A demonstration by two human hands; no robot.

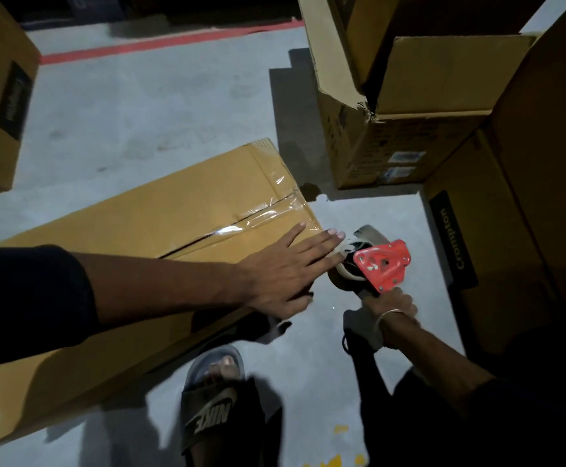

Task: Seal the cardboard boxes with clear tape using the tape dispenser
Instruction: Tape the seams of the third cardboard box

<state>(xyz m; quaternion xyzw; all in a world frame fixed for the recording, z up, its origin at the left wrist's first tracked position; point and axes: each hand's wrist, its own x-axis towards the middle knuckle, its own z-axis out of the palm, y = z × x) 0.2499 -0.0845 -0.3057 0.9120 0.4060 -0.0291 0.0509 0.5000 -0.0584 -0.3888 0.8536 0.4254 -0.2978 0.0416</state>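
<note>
On the grey floor (140,129), a long cardboard box (140,224) lies on its side in front of the person, its far end reaching toward the floor's red line (160,45). Clear tape (261,214) already runs over that end and part of the centre seam; nearer the person the seam looks bare, so this box seems partly sealed. The left hand (285,267) lies flat on the box, fingers straight and spread, pressing beside the tape. The right hand (386,308) grips the handle of the one red tape dispenser (382,264), just off the box's right edge. I count five boxes: this one, one at the left edge, three at right, one of which, the open box (409,106), is still unsealed.
</note>
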